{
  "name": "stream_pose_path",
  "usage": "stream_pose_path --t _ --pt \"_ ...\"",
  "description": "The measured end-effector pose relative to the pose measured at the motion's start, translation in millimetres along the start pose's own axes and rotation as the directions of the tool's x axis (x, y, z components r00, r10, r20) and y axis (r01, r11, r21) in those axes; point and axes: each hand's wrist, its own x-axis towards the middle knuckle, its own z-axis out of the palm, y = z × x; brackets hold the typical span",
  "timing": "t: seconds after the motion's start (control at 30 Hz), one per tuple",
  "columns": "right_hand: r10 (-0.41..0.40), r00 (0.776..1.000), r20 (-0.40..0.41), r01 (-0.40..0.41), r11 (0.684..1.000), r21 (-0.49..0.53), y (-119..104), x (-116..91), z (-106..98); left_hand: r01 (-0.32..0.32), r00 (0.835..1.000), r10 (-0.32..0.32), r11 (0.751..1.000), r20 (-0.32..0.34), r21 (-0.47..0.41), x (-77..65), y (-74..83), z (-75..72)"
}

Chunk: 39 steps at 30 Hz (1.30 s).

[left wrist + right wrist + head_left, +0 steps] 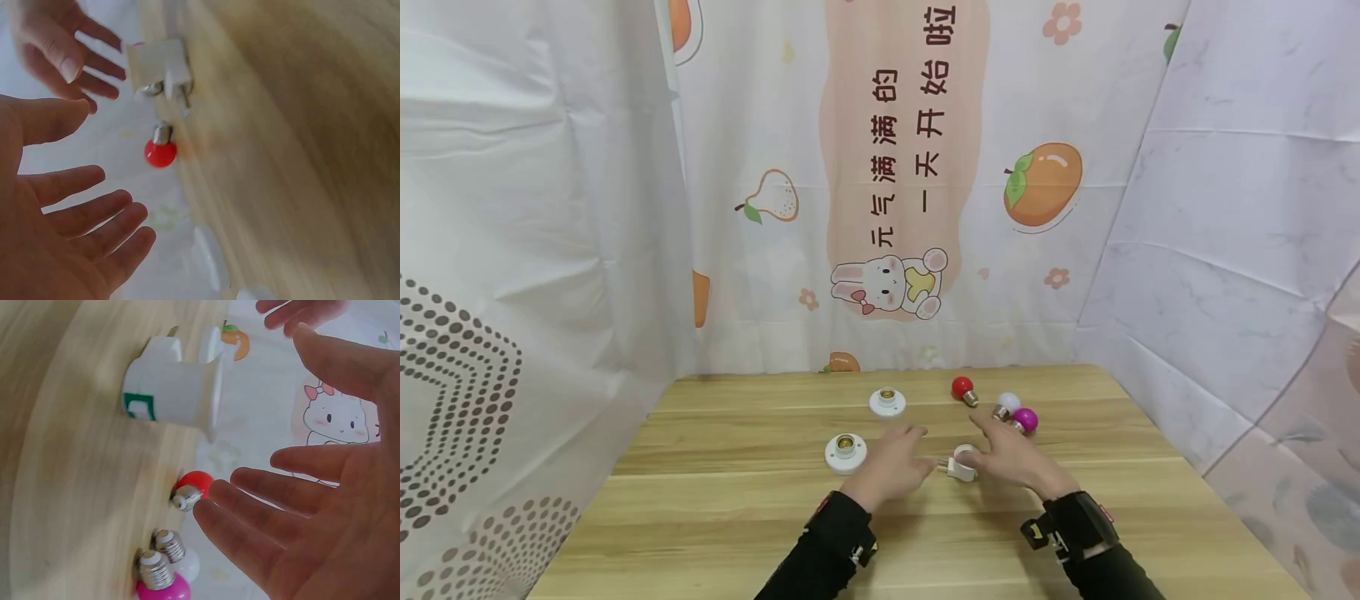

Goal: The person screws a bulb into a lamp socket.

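My left hand [889, 468] hovers over the middle of the table, fingers spread and holding nothing. To its right lies a white plug-in lamp socket [962, 472], its metal prongs pointing left. My right hand [1017, 455] is just right of that socket, partly overlapping it in the head view; the right wrist view shows a gap between the fingers [250, 506] and the socket [175, 390], which has a green label. Beyond the right hand are a red bulb [962, 387], a white bulb [1009, 402] and a magenta bulb [1026, 418], all with metal screw bases.
Two round white lamp holders stand left of the hands, one nearer [832, 460] and one farther back [877, 406]. Everything rests on a wood-grain table [715, 500]. Printed curtains [745, 292] hang behind it and along both sides.
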Motion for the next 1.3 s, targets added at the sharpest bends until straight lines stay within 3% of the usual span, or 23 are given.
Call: stream_pose_path --t 0.13,0.43,0.67,0.8,1.03,1.13,1.3 --pt "0.023 0.999 0.028 -0.024 0.999 0.029 4.4 -3.0 0.1 -0.015 0.999 0.014 0.999 0.029 0.048 6.6 4.1 7.5" --pt "0.046 0.992 0.116 -0.052 0.997 0.054 11.3 -4.7 8.3 -0.011 1.000 0.009 0.996 0.026 0.090 21.9 3.1 16.6" --pt "0.072 0.991 0.117 -0.079 0.995 0.056 16.2 -2.8 14.6 -0.046 0.995 0.039 0.996 0.093 0.075 29.4 6.2 27.1" --pt "0.076 0.989 0.124 -0.085 0.994 0.070 19.7 -1.1 19.5 -0.076 0.993 0.071 0.996 0.096 0.048 33.2 3.6 34.0" --pt "0.077 0.993 0.095 -0.082 0.995 0.058 18.4 0.6 23.9 -0.208 0.977 0.192 0.956 0.097 0.205 40.7 1.3 43.3" --pt "0.066 0.994 0.082 -0.070 0.997 0.041 16.3 0.8 25.5 -0.211 0.976 0.192 0.946 0.099 0.247 42.4 2.1 46.8" --pt "0.072 0.995 0.066 -0.073 0.997 0.009 15.2 2.4 28.3 -0.184 0.981 0.162 0.955 0.111 0.233 45.1 3.1 49.3"
